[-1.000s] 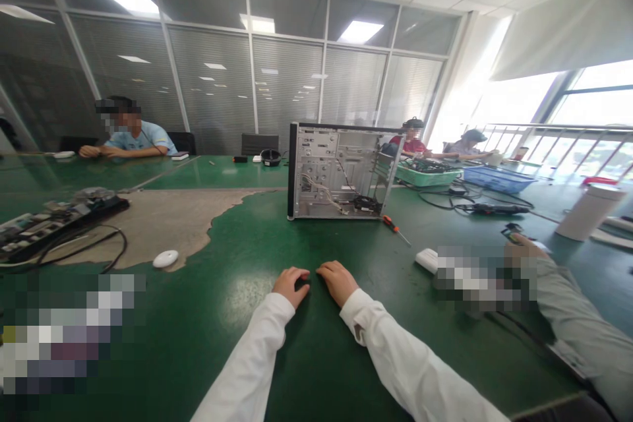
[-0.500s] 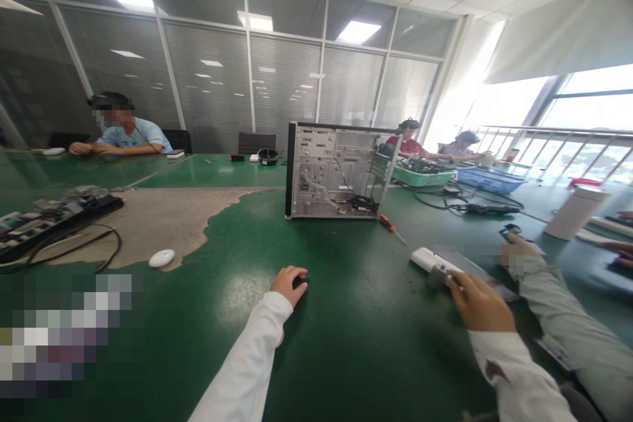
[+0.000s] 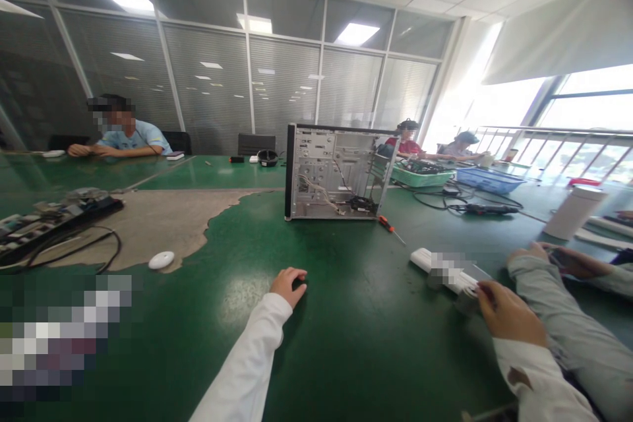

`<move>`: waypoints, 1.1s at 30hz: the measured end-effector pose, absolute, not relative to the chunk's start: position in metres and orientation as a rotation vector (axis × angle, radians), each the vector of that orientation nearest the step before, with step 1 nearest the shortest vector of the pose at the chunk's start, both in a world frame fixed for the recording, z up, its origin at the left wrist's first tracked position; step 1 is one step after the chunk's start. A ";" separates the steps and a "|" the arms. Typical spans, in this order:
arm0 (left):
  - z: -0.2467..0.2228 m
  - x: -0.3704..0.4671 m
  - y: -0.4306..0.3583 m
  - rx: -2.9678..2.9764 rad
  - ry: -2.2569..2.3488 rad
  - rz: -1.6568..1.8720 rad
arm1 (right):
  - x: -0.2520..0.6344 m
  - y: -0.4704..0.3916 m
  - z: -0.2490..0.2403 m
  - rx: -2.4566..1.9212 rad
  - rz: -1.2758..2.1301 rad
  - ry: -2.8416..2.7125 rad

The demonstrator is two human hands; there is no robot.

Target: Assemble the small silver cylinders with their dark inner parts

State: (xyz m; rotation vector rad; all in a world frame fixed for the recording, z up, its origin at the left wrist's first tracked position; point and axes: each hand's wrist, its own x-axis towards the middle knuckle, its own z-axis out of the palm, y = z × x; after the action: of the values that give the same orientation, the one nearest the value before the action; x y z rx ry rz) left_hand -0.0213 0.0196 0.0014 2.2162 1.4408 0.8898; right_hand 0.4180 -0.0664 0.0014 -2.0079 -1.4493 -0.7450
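My left hand (image 3: pixel 289 284) rests on the green table (image 3: pixel 346 330) with its fingers curled under; whether the dark spot beneath them is a thing I cannot tell. My right hand (image 3: pixel 509 320) is out to the right, its fingertips pinched on the near end of a white and grey object (image 3: pixel 467 298) that is partly pixelated. Behind both hands an open silver computer case (image 3: pixel 336 171) stands upright with loose wires inside. An orange-handled screwdriver (image 3: pixel 388 225) lies at its right front corner.
A co-worker's grey sleeve (image 3: pixel 558 306) lies close by my right hand. A white round puck (image 3: pixel 161 260) and a power strip with cables (image 3: pixel 44 224) are at the left. A white cylinder (image 3: pixel 573 211), green tray (image 3: pixel 420 175) and blue basket (image 3: pixel 489 179) stand far right. Other people sit at the far side.
My right hand left its place beside my left hand, went right to the white and grey object, and has drawn back toward me with it. My left hand stayed put.
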 end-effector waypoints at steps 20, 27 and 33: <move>0.003 -0.021 0.018 2.206 1.454 0.879 | 0.382 -0.066 -0.022 -2.091 -0.632 -1.399; 0.000 -0.021 0.020 2.199 1.449 0.896 | 0.302 -0.041 -0.007 -1.720 -0.213 -1.765; 0.002 -0.022 0.017 2.224 1.424 0.877 | 0.199 -0.018 0.006 -1.321 0.122 -1.990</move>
State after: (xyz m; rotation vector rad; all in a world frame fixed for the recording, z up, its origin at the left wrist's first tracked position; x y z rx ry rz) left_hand -0.0219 0.0173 0.0019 2.2242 1.4239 0.8773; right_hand 0.1994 -0.0176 0.0057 -1.3212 -1.9904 0.1222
